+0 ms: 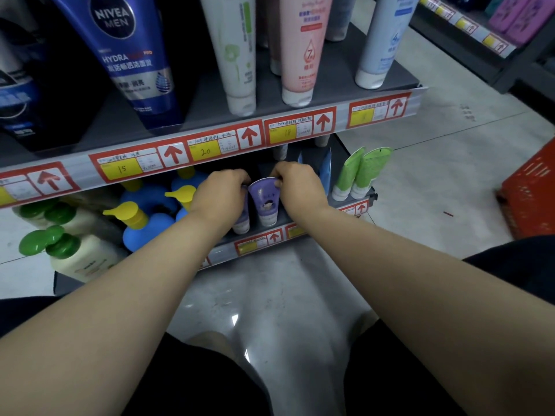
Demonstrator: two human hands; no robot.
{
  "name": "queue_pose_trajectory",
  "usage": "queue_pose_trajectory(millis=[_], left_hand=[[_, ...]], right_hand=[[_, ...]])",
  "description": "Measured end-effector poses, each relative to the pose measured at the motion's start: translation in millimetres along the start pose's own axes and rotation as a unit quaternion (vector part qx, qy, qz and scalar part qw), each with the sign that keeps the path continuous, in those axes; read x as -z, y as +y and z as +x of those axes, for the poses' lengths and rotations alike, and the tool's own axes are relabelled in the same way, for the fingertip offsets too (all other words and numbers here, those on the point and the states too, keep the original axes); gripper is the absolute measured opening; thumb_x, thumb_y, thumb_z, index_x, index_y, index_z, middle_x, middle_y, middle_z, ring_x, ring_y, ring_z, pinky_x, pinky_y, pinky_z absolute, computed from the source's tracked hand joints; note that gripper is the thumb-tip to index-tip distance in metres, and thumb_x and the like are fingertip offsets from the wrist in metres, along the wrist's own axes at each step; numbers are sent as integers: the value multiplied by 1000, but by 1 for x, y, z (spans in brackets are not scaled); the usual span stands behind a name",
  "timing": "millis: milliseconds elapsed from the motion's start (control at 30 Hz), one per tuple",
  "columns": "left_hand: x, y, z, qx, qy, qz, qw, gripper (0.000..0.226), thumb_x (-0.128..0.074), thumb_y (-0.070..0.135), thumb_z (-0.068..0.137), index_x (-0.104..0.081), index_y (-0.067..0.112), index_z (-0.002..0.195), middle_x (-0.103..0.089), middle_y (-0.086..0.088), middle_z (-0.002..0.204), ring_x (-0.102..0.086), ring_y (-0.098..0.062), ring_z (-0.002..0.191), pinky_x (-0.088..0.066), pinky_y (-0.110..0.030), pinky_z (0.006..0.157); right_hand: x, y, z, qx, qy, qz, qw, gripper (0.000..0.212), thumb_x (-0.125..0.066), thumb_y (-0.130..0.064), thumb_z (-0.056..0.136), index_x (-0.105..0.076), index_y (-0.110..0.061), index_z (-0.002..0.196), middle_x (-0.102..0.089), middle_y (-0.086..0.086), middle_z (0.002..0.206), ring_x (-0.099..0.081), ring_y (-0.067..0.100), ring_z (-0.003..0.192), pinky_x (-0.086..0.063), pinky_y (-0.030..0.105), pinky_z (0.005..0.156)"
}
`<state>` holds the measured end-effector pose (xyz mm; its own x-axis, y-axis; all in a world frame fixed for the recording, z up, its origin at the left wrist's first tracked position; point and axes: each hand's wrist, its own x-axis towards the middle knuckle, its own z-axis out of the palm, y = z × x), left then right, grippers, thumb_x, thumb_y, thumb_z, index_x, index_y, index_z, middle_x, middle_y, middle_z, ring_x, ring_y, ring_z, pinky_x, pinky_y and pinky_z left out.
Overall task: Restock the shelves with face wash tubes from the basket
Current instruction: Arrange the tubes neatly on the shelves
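Note:
A purple face wash tube [265, 204] stands cap-down at the front of the lower shelf [303, 228]. My right hand [295, 183] pinches its top edge. Just to its left a second purple tube [242, 217] is largely covered by my left hand [223, 190], which is closed around its top. Two green tubes [357, 175] stand at the right end of the same shelf, with blue tubes [325, 169] behind my right hand. The red basket [530, 196] sits on the floor at the right edge of the head view.
The upper shelf [210, 139] with red and yellow price tags overhangs my hands and carries large tubes, among them a blue Nivea one [135, 58]. Blue bottles with yellow pumps [144, 223] and cream bottles with green caps [75, 253] stand to the left. Another rack [480, 40] is at top right.

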<state>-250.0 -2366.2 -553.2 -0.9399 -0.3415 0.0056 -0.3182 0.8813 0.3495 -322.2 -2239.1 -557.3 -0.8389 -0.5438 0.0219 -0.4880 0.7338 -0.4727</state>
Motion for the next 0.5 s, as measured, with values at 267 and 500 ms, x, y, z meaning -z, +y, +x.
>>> queue_pose_trajectory(millis=[267, 500], left_hand=[[1, 1, 0, 9, -11, 17, 1000, 25, -48, 6, 88, -64, 10, 106, -65, -17, 103, -58, -38, 96, -51, -42, 71], [2, 6, 0, -11, -9, 17, 1000, 22, -54, 16, 87, -61, 12, 108, -61, -14, 107, -57, -35, 98, -47, -37, 70]], right_hand=[[2, -7, 2, 16, -22, -47, 999, 19, -45, 1, 87, -57, -5, 99, -58, 15, 94, -56, 35, 86, -38, 34, 63], [4, 0, 0, 42, -5, -87, 995, 21, -48, -2, 88, -59, -10, 105, -59, 12, 105, -55, 33, 100, -44, 36, 66]])
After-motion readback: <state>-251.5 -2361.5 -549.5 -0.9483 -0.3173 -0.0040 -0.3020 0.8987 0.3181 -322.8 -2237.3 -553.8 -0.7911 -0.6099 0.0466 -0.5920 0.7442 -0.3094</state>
